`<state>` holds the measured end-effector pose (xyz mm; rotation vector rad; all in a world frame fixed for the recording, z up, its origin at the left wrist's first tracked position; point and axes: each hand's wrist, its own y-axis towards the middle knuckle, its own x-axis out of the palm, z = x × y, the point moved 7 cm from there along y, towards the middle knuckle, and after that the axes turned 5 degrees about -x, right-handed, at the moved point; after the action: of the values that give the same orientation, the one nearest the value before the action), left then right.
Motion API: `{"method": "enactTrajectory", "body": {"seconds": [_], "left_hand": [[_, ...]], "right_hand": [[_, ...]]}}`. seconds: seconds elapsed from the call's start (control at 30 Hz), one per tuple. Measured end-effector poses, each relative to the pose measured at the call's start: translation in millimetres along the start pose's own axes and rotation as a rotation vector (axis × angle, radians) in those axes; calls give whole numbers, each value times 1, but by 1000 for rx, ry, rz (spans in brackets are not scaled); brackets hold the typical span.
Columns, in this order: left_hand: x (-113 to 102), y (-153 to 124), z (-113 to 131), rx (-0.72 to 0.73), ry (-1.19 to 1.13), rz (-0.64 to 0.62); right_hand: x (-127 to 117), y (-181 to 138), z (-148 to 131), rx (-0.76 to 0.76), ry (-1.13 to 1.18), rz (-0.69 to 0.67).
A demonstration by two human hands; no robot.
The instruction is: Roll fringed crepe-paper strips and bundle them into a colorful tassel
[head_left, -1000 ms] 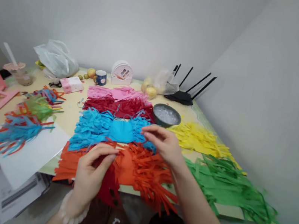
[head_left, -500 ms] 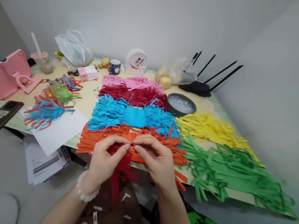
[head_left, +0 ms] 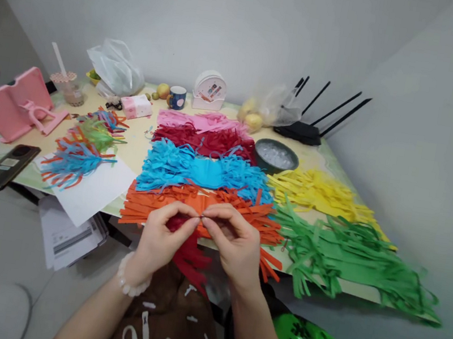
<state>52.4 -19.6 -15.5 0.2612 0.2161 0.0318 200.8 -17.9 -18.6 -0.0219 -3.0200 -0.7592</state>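
A red fringed paper tassel [head_left: 191,257] hangs below my two hands, in front of the table edge. My left hand [head_left: 165,231] pinches its top end between thumb and forefinger; a white bead bracelet circles that wrist. My right hand [head_left: 232,239] meets it fingertip to fingertip, pinched at the same small spot. What sits between the fingertips is too small to make out fully. Just behind the hands lies orange fringed paper [head_left: 143,205], followed by blue fringed paper [head_left: 204,172], dark red fringed paper [head_left: 201,139] and pink fringed paper [head_left: 203,122].
Yellow fringed paper [head_left: 321,193] and green fringed paper [head_left: 358,259] lie at the right. A dark bowl [head_left: 275,157] stands behind them, near a black router [head_left: 299,132]. At left are finished-looking tassels [head_left: 75,160], a phone [head_left: 7,167], a pink stand [head_left: 17,105] and a drink cup [head_left: 73,92].
The red tassel's strands have swung to the right. Both hands keep their pinch, fingertips together, and the whole view has shifted slightly.
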Motion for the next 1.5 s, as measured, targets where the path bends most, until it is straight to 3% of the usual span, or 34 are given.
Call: {"method": "enactTrajectory", "body": {"seconds": [0.13,0.27,0.43,0.63,0.93,1.17,1.37,1.5], "left_hand": [[-1,1,-3,4,-18,-14],[4,-2,-8,-27,-64,-69],[4,-5,-15,-92,-107,2],[3,-4,-16,-77,-120,20],[2,-4,-15,-58,-53,8],[6,-6,-11,-22,-24,-28],[5,-8,-5,19,-2,38],[8,-7,-5,3,-59,-47]], "right_hand": [[1,-1,3,25,24,-32],[-4,-2,6,46,57,38],[1,-3,13,123,119,-14],[-11,2,5,57,41,36],[1,-4,15,85,202,49],[-2,-5,10,39,126,67],[-1,-11,8,23,107,96],[-3,-15,15,61,193,143]]}}
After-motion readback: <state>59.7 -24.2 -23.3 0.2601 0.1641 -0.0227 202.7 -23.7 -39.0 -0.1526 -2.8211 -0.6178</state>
